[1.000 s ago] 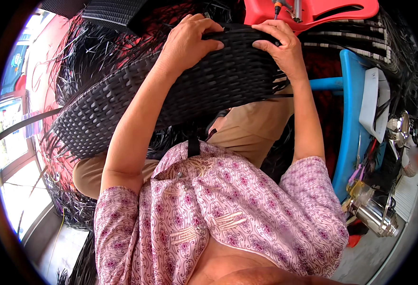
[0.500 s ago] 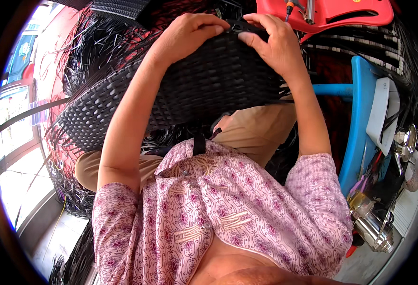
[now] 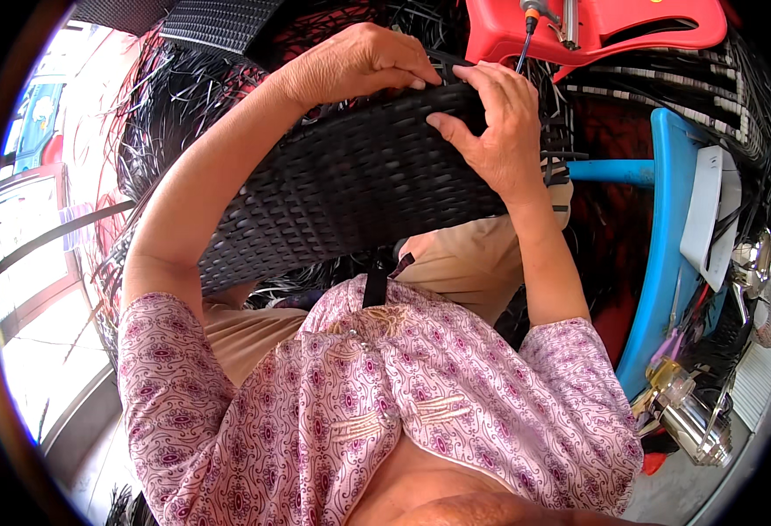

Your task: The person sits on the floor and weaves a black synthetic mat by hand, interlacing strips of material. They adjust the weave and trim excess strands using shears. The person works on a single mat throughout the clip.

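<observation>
A black woven panel (image 3: 315, 197) of flat plastic strips lies tilted across my lap. My left hand (image 3: 372, 66) reaches over to its far edge, fingers curled and pinched together at a short black strip (image 3: 448, 61). The exact grip is partly hidden by the fingers. Close by on the right, my right hand (image 3: 499, 123) grips the panel's upper edge. Its fingers bend over the rim while the thumb rests against the woven face.
A red plastic chair (image 3: 596, 39) stands beyond my right hand, with a screwdriver-like tool (image 3: 530, 31) on it. At right are a blue plastic chair (image 3: 657, 254), a white tray (image 3: 708, 215) and a shiny metal canister (image 3: 696, 425). Loose black strips (image 3: 175, 105) pile up at the left.
The panel has shifted and turned slightly, its left end now largely behind my left forearm. My left elbow has swung outward. Both hands have moved a little nearer, still at the panel's far edge.
</observation>
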Tool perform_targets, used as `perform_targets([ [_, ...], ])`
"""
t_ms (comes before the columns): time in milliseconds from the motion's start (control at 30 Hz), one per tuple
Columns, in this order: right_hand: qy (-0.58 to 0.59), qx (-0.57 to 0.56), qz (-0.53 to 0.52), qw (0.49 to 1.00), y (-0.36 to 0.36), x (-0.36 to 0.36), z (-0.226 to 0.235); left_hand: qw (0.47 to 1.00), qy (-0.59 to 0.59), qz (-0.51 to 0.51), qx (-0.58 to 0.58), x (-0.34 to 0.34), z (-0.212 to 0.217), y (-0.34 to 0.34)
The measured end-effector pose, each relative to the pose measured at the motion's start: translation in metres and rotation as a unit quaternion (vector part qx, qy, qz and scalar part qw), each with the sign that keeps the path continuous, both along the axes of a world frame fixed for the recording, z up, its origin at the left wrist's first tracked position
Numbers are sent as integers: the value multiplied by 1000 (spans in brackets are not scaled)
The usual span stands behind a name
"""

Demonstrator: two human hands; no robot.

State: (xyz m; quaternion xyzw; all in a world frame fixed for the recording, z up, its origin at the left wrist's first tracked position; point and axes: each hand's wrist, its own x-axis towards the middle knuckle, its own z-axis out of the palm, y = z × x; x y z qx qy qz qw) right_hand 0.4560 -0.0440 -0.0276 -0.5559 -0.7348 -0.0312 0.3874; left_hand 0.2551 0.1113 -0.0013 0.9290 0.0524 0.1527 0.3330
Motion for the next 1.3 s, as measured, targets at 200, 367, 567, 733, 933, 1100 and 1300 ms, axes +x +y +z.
perform_targets([
  [200,38,7,11,999,0,0,-5,990,-69,-10,125,2,-14,-3],
  [367,99,-26,22,994,0,1,-6,990,-90,-7,108,5,-17,-1],
  [567,352,-25,43,935,-4,6,-15,992,-75,-3,97,6,-14,0],
  [733,369,38,-12,929,-2,-3,-21,995,-2,-12,-102,10,-14,1],
  [933,205,30,-81,975,-6,-9,-21,970,80,13,-229,7,-9,-4],
  [1100,244,-1,-75,967,-3,-9,-15,971,68,13,-229,9,-9,-5],
  [1300,235,12,-93,967,-2,-14,-19,960,64,13,-273,13,-8,-7],
])
